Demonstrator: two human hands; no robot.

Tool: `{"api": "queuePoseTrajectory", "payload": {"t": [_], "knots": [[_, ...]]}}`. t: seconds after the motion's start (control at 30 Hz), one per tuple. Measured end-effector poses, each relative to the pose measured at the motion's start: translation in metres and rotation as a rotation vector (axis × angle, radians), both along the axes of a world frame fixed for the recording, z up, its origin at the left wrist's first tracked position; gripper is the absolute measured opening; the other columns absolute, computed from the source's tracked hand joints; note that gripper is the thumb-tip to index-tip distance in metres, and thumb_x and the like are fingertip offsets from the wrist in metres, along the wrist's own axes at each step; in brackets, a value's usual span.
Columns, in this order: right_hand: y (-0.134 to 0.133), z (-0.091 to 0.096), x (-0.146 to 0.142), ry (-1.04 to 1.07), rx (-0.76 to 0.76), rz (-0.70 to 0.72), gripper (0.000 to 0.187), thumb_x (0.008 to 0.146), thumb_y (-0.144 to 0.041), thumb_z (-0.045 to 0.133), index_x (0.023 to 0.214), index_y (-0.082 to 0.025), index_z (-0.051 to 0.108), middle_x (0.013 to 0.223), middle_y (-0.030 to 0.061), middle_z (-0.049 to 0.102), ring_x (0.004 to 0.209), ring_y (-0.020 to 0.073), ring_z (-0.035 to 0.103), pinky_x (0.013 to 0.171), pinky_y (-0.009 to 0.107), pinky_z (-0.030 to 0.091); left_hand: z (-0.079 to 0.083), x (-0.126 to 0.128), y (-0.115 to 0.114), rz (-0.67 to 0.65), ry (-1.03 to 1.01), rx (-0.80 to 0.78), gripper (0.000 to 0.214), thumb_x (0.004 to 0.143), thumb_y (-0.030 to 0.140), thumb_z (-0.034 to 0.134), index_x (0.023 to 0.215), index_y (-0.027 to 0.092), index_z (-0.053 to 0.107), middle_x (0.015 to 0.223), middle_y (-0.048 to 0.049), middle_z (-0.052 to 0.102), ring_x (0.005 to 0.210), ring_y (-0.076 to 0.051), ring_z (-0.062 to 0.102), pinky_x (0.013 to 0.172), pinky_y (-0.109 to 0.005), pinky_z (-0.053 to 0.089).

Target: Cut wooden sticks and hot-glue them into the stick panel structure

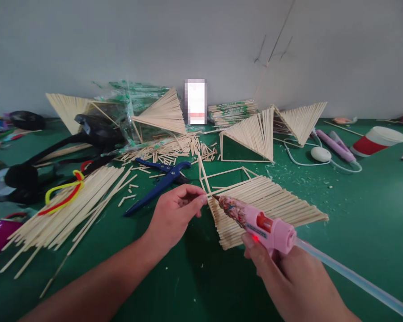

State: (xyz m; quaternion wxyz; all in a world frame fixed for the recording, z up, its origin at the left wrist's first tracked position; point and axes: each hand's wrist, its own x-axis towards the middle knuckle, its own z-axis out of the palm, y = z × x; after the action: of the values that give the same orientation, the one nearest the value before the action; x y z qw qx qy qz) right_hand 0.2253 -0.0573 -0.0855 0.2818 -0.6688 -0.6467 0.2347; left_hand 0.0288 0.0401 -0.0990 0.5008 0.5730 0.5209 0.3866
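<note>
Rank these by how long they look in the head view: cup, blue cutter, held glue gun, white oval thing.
1. Held glue gun and blue cutter: too alike to rank, the former being nearer.
2. Cup
3. White oval thing

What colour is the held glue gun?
The pistol-shaped plastic glue gun is mostly pink; best view: head.
</note>
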Motion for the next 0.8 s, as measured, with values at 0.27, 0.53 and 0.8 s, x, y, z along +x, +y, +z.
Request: {"api": "queuePoseTrajectory", "payload": {"t": [0.27,0.53,0.8], "knots": [[0.0001,0.0038,-0.0022,-0.012,-0.009,-0.003,0.037,0.089,-0.047,0.053,0.059,-0.026,0.062,0.043,-0.0022,0.059,0.033,0.0162,0.056,0.030,0.026,0.042,0.0003,-0.0011,0.0002,0.000,-0.001,0.007,0.014,0.076,0.031,0.070,0.079,0.018,0.068,0.057,0.0037,0.062,0.051,-0.009,0.056,0.052,-0.019,0.045],[-0.0001,0.0014,-0.0040,-0.027,0.006,0.009,0.040,0.089,-0.044,0.054,0.053,-0.026,0.053,0.038,-0.0038,0.053,0.027,0.0132,0.047,0.025,0.025,0.033,-0.0020,-0.0029,-0.0004,0.003,-0.003,0.015,0.013,0.077,0.030,0.070,0.081,0.018,0.068,0.059,0.0036,0.062,0.052,-0.009,0.057,0.053,-0.019,0.046],[-0.0020,-0.0004,-0.0026,-0.038,0.004,-0.001,0.034,0.091,-0.043,0.052,0.061,-0.027,0.053,0.042,-0.0038,0.051,0.031,0.0140,0.047,0.026,0.026,0.033,-0.0001,-0.0026,0.0008,0.004,-0.004,0.003,0.013,0.077,0.029,0.071,0.081,0.017,0.068,0.057,0.0049,0.061,0.052,-0.007,0.056,0.053,-0.016,0.045]]}}
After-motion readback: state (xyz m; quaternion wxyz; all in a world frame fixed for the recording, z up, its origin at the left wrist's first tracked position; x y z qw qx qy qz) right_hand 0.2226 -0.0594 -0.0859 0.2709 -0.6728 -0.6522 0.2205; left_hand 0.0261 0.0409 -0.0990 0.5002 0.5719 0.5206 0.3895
